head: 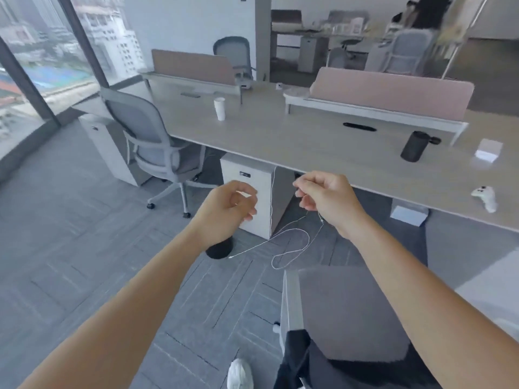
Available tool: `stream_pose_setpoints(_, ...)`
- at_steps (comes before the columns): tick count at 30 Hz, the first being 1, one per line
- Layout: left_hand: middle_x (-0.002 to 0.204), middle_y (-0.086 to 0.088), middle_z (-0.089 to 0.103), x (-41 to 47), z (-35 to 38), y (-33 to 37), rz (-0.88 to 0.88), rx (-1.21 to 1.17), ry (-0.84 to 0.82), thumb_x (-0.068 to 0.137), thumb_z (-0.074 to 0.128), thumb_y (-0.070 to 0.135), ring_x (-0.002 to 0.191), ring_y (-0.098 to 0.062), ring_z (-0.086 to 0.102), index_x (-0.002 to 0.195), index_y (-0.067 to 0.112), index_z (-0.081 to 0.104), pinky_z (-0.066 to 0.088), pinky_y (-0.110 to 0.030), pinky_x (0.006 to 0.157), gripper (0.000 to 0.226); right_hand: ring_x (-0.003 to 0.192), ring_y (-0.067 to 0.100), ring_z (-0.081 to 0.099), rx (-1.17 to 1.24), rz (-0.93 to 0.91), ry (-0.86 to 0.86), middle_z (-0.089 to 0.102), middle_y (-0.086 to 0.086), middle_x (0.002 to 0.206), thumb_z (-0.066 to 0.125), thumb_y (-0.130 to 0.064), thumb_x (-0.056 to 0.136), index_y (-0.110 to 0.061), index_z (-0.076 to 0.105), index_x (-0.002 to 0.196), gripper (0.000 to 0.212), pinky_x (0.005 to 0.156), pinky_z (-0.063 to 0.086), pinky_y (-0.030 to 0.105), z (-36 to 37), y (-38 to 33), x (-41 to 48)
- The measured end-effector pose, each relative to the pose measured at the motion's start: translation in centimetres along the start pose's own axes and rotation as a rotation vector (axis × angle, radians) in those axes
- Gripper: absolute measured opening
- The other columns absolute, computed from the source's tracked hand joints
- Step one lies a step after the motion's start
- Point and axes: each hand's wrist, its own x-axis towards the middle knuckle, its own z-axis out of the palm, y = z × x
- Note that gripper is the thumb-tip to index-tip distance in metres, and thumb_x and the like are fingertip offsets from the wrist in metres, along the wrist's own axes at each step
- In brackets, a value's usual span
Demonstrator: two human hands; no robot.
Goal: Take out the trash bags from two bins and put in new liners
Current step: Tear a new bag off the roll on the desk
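My left hand [229,204] and my right hand [323,196] are raised side by side in front of the desk. The left hand's fingers are loosely curled and nothing shows in them. The right hand's fingertips are pinched, and a thin white cord [292,248] runs from under it down to a loop over the floor. A small round black bin [219,250] stands on the carpet just below my left wrist, partly hidden by it. Black material [295,357], possibly a bag, drapes over the corner of a grey cabinet [348,310] at the bottom.
A long desk [280,136] carries a white cup [219,108], a black cylinder [415,146] and a white controller [485,197]. A white drawer unit [247,175] sits under it, with a grey chair [157,147] to the left. Windows line the left side.
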Motion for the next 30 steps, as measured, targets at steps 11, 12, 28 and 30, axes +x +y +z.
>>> stream_pose_setpoints(11, 0.079, 0.004, 0.072, 24.0, -5.2, -1.9, 0.063, 0.149, -0.250, 0.094, 0.057, 0.011, 0.071, -0.011, 0.066, 0.100, 0.019, 0.067, 0.052, -0.046, 0.088, 0.014, 0.051, 0.006, 0.057, 0.068, 0.095, 0.285, 0.067, -0.002, 0.071, 0.061, -0.015, 0.094, -0.012, 0.070, 0.085, 0.013, 0.058, 0.051, 0.017, 2.0, 1.3, 17.5)
stream_pose_setpoints(12, 0.079, 0.004, 0.071, 25.8, -5.7, -2.2, 0.069, 0.140, -0.278, 0.094, 0.056, 0.010, 0.071, -0.011, 0.066, 0.098, 0.018, 0.068, 0.052, -0.044, 0.088, 0.014, 0.051, 0.005, 0.057, 0.058, 0.107, 0.310, 0.067, -0.003, 0.071, 0.061, -0.015, 0.094, -0.012, 0.069, 0.085, 0.013, 0.059, 0.051, 0.018, 2.0, 1.4, 18.9)
stream_pose_setpoints(28, 0.074, -0.002, 0.070, 55.4, -4.4, -3.8, 0.229, 0.035, -0.641, 0.094, 0.062, 0.012, 0.073, -0.018, 0.065, 0.088, 0.013, 0.070, 0.052, -0.048, 0.092, 0.010, 0.050, 0.003, 0.055, -0.188, 0.225, 0.741, 0.064, -0.003, 0.071, 0.061, -0.017, 0.094, -0.010, 0.069, 0.082, 0.016, 0.062, 0.050, 0.022, 0.1, 1.6, 37.4)
stream_pose_setpoints(30, 0.071, 0.001, 0.070, 57.5, -2.7, -3.3, 0.261, 0.033, -0.689, 0.094, 0.062, 0.013, 0.072, -0.017, 0.065, 0.087, 0.013, 0.070, 0.054, -0.048, 0.092, 0.010, 0.055, 0.006, 0.060, -0.279, 0.240, 0.756, 0.066, -0.006, 0.072, 0.063, -0.022, 0.092, -0.018, 0.068, 0.077, 0.016, 0.069, 0.051, 0.029, -1.8, 1.9, 38.6)
